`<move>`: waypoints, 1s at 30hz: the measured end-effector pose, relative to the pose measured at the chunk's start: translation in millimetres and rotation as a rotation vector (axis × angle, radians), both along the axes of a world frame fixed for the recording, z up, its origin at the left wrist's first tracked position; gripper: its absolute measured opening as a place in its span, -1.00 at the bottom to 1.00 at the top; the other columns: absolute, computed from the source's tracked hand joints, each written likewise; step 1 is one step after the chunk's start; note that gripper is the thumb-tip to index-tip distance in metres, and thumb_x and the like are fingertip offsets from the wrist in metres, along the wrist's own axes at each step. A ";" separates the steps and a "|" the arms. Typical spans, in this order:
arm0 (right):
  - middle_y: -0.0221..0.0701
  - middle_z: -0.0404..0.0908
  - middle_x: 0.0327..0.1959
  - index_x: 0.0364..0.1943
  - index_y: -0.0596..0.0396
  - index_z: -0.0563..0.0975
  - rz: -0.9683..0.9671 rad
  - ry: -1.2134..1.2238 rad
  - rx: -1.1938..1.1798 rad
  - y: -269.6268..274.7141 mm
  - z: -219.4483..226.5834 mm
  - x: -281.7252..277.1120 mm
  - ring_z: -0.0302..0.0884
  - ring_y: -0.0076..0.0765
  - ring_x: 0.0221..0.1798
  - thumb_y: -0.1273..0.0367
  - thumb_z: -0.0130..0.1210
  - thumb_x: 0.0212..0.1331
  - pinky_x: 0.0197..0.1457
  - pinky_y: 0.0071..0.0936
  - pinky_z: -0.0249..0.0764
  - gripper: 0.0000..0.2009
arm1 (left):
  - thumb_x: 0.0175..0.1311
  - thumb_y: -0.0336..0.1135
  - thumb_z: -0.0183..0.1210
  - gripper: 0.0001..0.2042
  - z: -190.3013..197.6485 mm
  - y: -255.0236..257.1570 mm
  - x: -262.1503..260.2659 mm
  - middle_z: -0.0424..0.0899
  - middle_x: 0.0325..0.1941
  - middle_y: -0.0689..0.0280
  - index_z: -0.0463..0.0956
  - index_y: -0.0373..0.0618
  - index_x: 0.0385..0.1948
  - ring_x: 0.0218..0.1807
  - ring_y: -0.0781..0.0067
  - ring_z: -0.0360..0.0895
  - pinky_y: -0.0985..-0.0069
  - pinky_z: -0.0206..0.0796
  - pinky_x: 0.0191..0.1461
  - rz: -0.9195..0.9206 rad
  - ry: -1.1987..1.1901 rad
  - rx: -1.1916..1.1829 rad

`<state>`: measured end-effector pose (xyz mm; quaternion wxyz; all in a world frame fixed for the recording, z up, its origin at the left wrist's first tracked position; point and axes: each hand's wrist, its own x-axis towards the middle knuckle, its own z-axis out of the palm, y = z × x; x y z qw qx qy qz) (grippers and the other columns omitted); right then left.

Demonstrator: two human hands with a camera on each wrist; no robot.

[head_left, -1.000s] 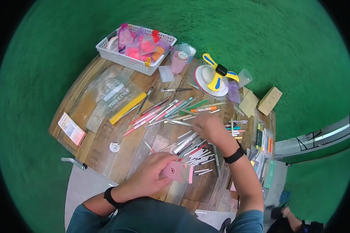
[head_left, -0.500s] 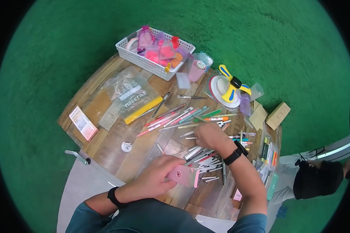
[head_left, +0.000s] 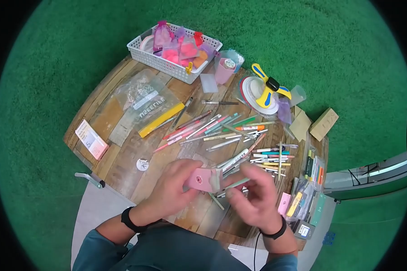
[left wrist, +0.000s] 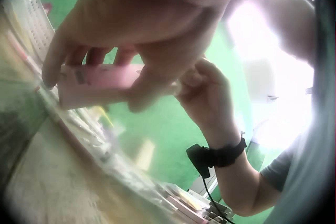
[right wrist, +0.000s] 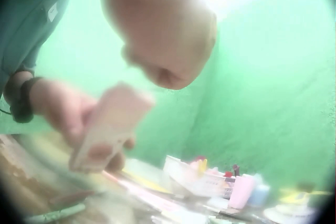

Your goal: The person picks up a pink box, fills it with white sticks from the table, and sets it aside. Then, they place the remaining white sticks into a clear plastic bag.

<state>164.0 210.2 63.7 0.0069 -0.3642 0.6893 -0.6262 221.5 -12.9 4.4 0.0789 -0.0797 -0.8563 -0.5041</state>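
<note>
My left hand (head_left: 169, 189) grips a small pink box (head_left: 202, 179) with a round dark mark on its face. The box's right end, with a pale flap, faces my right hand (head_left: 255, 198). Between that hand's thumb and forefinger a slim pale green pen (head_left: 238, 183) is pinched, its tip close to the box's end. In the left wrist view, fingers wrap the pink box (left wrist: 100, 85). The right wrist view is blurred and hides the pen. Below both hands lie several loose pens (head_left: 239, 158), partly covered by the right hand.
A white basket (head_left: 163, 67) of pink and purple pouches stands at the back, beside a pink cup (head_left: 224, 71). A yellow-and-blue three-armed tool (head_left: 267, 92) lies on plates further right. A wooden block (head_left: 324, 124) and packs of pens (head_left: 313, 167) line the right edge.
My right hand has come back from the pen pile toward my body, with the pale green pen now visible in its fingers beside the box. My left hand keeps holding the box.
</note>
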 end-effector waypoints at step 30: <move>-0.24 0.64 -0.21 0.08 0.11 0.55 -0.085 0.343 0.453 -6.7 23.4 11.4 0.62 -0.07 -0.19 0.40 0.40 0.11 -0.09 -0.26 0.54 -0.57 | 0.08 -0.59 0.36 -0.32 -18.7 9.0 1.5 0.39 0.41 0.16 0.39 -0.14 0.34 0.48 0.20 0.35 0.33 0.19 0.52 -0.242 -0.131 0.369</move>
